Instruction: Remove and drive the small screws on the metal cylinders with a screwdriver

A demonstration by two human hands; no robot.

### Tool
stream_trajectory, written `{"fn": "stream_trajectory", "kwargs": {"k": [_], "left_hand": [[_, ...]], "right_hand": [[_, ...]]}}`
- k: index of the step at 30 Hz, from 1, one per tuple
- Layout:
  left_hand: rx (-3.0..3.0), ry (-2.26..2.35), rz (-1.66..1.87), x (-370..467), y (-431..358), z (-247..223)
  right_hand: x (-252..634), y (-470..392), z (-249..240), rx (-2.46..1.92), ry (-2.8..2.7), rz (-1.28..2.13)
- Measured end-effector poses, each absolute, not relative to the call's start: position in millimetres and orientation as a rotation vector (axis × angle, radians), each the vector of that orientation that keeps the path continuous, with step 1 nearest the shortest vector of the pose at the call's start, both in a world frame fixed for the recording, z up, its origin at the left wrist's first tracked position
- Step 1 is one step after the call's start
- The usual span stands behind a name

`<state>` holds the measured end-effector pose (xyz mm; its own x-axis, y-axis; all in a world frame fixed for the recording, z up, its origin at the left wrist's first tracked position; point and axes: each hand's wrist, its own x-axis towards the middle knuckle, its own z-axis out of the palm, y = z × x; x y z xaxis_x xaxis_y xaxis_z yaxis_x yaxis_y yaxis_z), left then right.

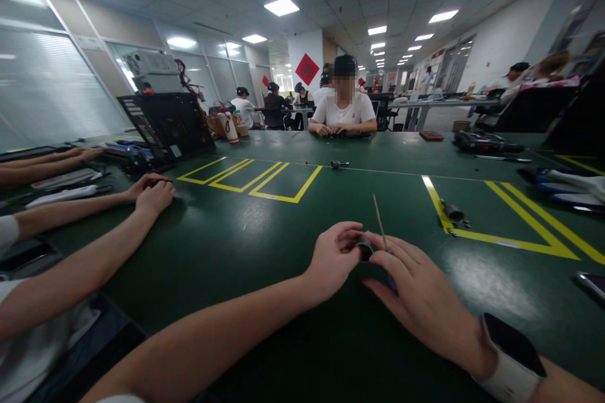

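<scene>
My left hand (pixel 333 261) grips a small dark metal cup-shaped part (pixel 365 248) in its fingertips, above the green table. My right hand (pixel 420 293) has its fingers wrapped around a screwdriver; the thin shaft (pixel 380 217) points up and away, while the dark blue handle (pixel 392 281) is mostly hidden in the palm. The right fingertips also meet the edge of the metal part. To the right, a similar dark cylindrical part (pixel 452 211) lies on its side by yellow tape, with several tiny pieces (pixel 466 223) beside it.
On the green table (pixel 265 239), yellow tape (pixel 278 197) marks out boxes. Another small part with a shaft (pixel 338 165) lies farther off. A co-worker's hands (pixel 154 192) rest at left; a person (pixel 344 107) sits opposite. A power drill (pixel 486 141) and a phone (pixel 593 283) are at right.
</scene>
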<state>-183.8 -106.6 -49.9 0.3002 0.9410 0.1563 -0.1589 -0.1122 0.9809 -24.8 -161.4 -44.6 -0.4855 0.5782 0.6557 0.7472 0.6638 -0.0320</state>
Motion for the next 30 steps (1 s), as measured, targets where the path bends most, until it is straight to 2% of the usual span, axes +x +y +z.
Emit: {"fn": "stream_trajectory", "kwargs": {"k": [8,12,16,21,30], "left_hand": [[1.386,0.732,0.979,-180.2,-115.5,-49.5],[1.428,0.794,0.96,-184.6,-115.1,-42.4],[1.48,0.843,0.904,-187.4,-114.0,-42.4],[1.551,0.848,0.833,-185.7,-111.9,-48.9],[1.624,0.877,0.735,-185.5,-112.0,-49.9]], "right_hand": [[-18.3,-154.9,-39.2,-0.994,-2.259,-0.33],[3.9,-137.5,-26.8,-1.054,-2.037,-0.44],[43.8,-104.4,-8.3,-1.521,-1.627,-0.597],[105.2,-66.7,1.9,-1.895,-1.315,-0.594],[176.1,-52.9,-37.2,-2.402,-1.242,-0.399]]}}
